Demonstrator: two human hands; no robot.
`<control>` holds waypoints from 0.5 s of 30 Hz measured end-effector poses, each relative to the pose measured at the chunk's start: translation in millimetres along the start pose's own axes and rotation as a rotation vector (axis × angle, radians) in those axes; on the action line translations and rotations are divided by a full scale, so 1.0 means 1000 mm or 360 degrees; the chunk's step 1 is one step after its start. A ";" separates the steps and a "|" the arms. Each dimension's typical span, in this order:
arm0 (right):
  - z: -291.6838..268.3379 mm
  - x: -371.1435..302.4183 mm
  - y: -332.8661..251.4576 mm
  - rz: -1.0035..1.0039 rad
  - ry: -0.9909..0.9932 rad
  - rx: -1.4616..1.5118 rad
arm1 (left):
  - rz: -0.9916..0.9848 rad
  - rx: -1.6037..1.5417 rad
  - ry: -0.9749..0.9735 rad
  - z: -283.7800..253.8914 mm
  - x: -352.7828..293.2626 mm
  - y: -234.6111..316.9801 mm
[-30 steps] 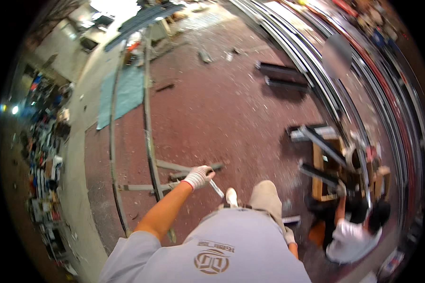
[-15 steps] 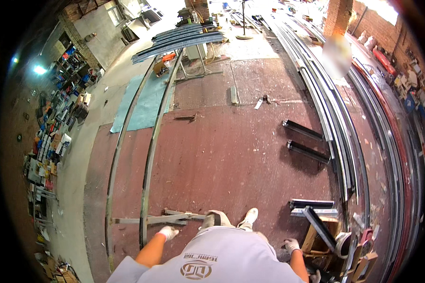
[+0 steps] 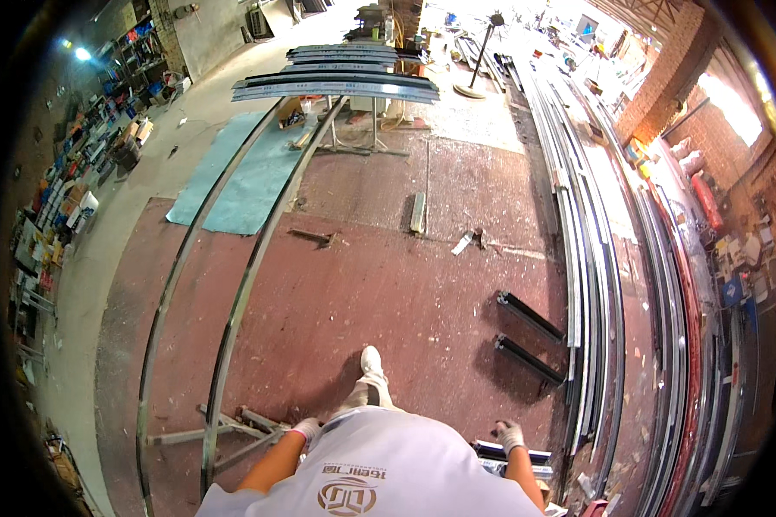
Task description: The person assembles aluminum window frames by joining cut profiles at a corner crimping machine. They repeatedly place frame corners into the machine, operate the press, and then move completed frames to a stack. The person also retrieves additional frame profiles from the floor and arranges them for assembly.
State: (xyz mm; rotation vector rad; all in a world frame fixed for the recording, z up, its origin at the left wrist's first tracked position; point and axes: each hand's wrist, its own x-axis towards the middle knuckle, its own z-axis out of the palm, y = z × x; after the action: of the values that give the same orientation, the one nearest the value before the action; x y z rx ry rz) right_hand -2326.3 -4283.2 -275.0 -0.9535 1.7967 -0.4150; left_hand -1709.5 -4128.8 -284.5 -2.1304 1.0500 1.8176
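My left hand (image 3: pixel 307 428), in a white glove, hangs beside my hip with nothing visible in it and its fingers loosely apart. It is nearest to the grey metal stand legs (image 3: pixel 248 426) under the long rails. At my other side my right hand (image 3: pixel 510 435), also gloved, hangs with its fingers a little apart and empty. Beneath it lie short black-and-silver profiles (image 3: pixel 539 455), partly hidden by my arm and shirt. Two black profile pieces (image 3: pixel 530 315) stick out from the long stack on the right. One white shoe (image 3: pixel 371 360) is stepping forward on the dark red floor.
Two long parallel rails (image 3: pixel 248 280) run up the left to a rack of stacked grey profiles (image 3: pixel 345 84). A blue-green sheet (image 3: pixel 233 177) lies beneath them. Long metal profiles (image 3: pixel 588 258) line the right. A small block (image 3: pixel 418 213) and scraps lie ahead on the floor.
I have moved forward, so the two black pieces and rails are closer. The wooden crate at my right has left view. Both hands still hang at my sides.
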 end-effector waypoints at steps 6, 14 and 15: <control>0.049 0.074 -0.063 0.0257 -0.0241 -0.0588 | 0.0169 0.0129 0.0493 -0.231 0.035 0.138; 0.069 0.240 -0.229 0.0407 -0.0018 -0.0075 | 0.0025 0.0068 0.0933 -0.459 0.073 0.270; 0.067 0.265 -0.237 0.0459 -0.0028 -0.0135 | 0.0014 0.0020 0.0920 -0.472 0.059 0.309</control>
State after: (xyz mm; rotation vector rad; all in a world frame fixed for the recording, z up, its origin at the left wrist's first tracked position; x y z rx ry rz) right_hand -2213.1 -4625.1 -311.6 -0.7372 1.9129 -0.1502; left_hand -1508.8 -4633.8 -120.6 -2.7197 1.1622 1.2028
